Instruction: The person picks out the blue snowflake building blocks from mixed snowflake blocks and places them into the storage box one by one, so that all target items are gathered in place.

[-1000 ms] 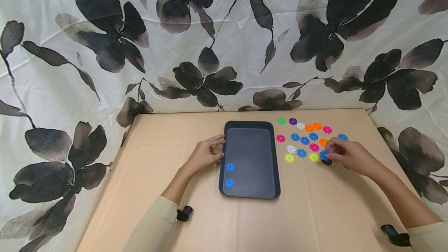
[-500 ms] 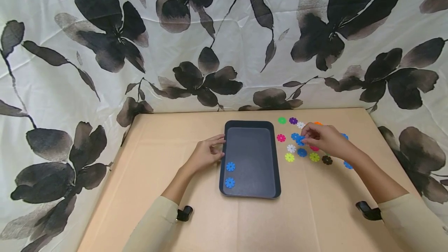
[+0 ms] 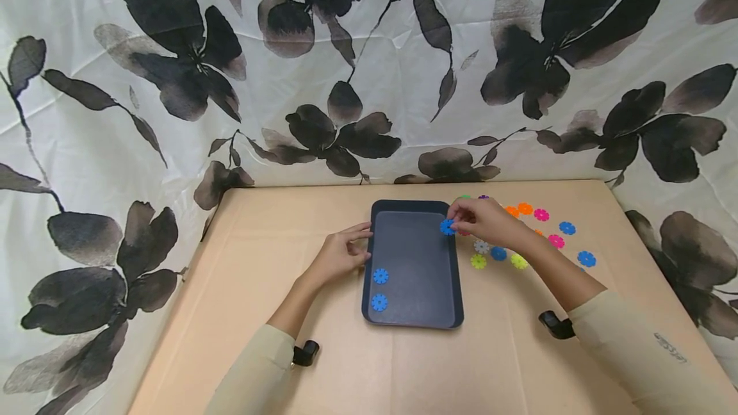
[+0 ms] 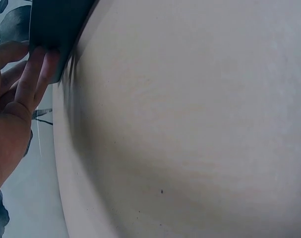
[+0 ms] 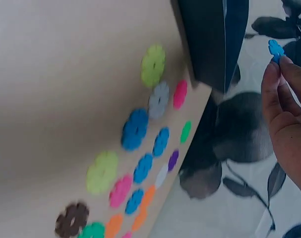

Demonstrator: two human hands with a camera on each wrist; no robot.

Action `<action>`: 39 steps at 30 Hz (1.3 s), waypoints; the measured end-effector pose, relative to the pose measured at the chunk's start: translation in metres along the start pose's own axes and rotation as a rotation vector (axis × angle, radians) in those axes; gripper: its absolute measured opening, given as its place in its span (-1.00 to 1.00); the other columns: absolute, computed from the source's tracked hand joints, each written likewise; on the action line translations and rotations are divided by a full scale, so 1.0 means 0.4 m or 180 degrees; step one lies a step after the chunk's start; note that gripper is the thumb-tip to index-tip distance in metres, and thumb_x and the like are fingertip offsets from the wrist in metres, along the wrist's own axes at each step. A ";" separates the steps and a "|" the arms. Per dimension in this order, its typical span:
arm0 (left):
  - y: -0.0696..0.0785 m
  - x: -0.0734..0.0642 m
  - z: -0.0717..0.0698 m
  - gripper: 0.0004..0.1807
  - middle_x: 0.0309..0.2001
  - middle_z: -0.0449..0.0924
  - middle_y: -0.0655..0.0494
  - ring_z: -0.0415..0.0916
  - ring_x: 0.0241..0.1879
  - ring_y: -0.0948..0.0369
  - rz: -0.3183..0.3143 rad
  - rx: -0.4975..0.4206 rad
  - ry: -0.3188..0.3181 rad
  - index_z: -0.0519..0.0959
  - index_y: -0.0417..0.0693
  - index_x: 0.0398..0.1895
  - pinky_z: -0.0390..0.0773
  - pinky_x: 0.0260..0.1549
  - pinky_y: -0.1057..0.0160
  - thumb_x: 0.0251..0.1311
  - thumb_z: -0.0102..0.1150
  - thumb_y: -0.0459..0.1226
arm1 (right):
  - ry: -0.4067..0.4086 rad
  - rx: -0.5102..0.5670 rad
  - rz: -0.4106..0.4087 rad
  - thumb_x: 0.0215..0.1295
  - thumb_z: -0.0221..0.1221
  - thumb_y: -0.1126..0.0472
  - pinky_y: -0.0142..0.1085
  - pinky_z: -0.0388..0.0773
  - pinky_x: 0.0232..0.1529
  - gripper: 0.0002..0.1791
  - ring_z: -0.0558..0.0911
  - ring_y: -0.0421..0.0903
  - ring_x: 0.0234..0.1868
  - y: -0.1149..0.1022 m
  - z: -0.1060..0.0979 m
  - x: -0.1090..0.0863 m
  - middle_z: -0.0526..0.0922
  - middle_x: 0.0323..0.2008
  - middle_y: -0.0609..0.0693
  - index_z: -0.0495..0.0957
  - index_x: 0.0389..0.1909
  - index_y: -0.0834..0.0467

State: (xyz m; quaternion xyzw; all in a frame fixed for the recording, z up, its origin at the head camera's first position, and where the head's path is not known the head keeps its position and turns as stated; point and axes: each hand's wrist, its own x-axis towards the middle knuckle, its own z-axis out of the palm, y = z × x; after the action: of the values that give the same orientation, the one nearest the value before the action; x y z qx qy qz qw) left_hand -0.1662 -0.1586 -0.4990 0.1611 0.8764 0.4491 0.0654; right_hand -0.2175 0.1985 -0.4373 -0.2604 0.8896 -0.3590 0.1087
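Note:
My right hand (image 3: 487, 219) pinches a blue notched, flower-shaped disc (image 3: 447, 227) between thumb and fingertips. In the head view the disc overlaps the right rim of the dark grey tray (image 3: 412, 261); the right wrist view shows this blue disc (image 5: 275, 48) held up on edge. At the tray's left side, my left hand (image 3: 340, 253) touches the rim with its fingertips. Its fairly straight fingers (image 4: 30, 82) lie against the outer wall in the left wrist view. Two more blue discs, one upper (image 3: 380, 276) and one lower (image 3: 379, 303), lie along the tray's left side.
Loose discs in several colours lie right of the tray, among them a yellow one (image 3: 478, 262), a pink one (image 3: 556, 241) and a brown one (image 5: 72, 219). My right forearm covers part of them. A floral cloth (image 3: 369, 69) hangs behind the tan table (image 3: 277, 210).
My right hand has carried the blue disc leftward from the right side of the loose discs to the tray's right rim. My left hand keeps its place on the tray.

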 end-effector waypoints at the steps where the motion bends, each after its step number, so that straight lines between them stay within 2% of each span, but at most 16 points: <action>1: 0.000 -0.001 0.001 -0.47 0.47 0.44 0.03 0.69 -0.28 0.27 -0.0012 -0.0007 0.0000 0.61 -0.26 0.25 0.65 -0.28 0.44 0.15 0.36 -0.47 | -0.0052 0.0027 -0.0013 0.34 0.33 0.34 -0.42 0.66 -0.25 -0.87 0.65 -0.08 -0.32 -0.003 0.009 0.009 0.70 -0.33 -0.05 0.63 -0.14 0.15; 9: -0.001 0.003 0.004 -0.47 0.46 0.46 0.08 0.66 -0.31 0.25 -0.0040 0.0028 0.0039 0.62 -0.22 0.25 0.63 -0.31 0.43 0.14 0.36 -0.48 | -0.0329 0.0105 -0.0113 0.36 0.32 0.33 -0.36 0.68 -0.24 -0.90 0.63 -0.15 -0.34 -0.036 0.072 0.085 0.71 -0.34 -0.04 0.64 -0.15 0.14; 19: -0.002 0.009 0.002 -0.47 0.47 0.45 0.03 0.67 -0.33 0.29 -0.0022 -0.0059 0.0032 0.60 -0.27 0.26 0.63 -0.35 0.43 0.16 0.35 -0.47 | -0.0622 -0.0067 -0.0338 0.39 0.31 0.26 -0.38 0.62 -0.31 -0.95 0.59 -0.22 -0.40 -0.082 0.140 0.162 0.67 -0.39 -0.11 0.66 -0.18 0.10; 29: -0.003 0.011 0.000 -0.46 0.47 0.44 0.02 0.71 -0.31 0.26 -0.0021 -0.0082 -0.0005 0.59 -0.27 0.27 0.64 -0.32 0.44 0.17 0.38 -0.45 | -0.0605 -0.0093 -0.0258 0.39 0.30 0.28 -0.42 0.61 -0.31 -0.94 0.59 -0.24 -0.40 -0.099 0.218 0.191 0.68 -0.39 -0.10 0.67 -0.17 0.14; 34: -0.004 0.011 0.001 -0.45 0.48 0.43 0.01 0.71 -0.32 0.26 -0.0019 -0.0119 -0.0008 0.59 -0.28 0.28 0.64 -0.34 0.43 0.16 0.37 -0.45 | -0.0613 -0.0184 -0.0254 0.36 0.33 0.29 -0.42 0.59 -0.29 -0.95 0.58 -0.24 -0.39 -0.088 0.239 0.198 0.69 -0.39 -0.10 0.68 -0.20 0.13; 39: -0.004 0.010 -0.001 -0.46 0.48 0.43 0.04 0.71 -0.31 0.29 -0.0033 -0.0122 -0.0014 0.59 -0.28 0.28 0.65 -0.32 0.44 0.17 0.36 -0.46 | -0.0731 -0.0218 -0.0250 0.37 0.31 0.31 -0.43 0.57 -0.31 -0.96 0.58 -0.27 -0.41 -0.085 0.253 0.207 0.70 -0.40 -0.10 0.69 -0.21 0.16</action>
State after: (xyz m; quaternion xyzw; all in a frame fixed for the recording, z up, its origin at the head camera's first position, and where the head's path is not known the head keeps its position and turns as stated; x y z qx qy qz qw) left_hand -0.1705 -0.1583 -0.5000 0.1562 0.8683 0.4651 0.0728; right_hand -0.2356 0.0740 -0.4870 -0.3380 0.8722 -0.3003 0.1868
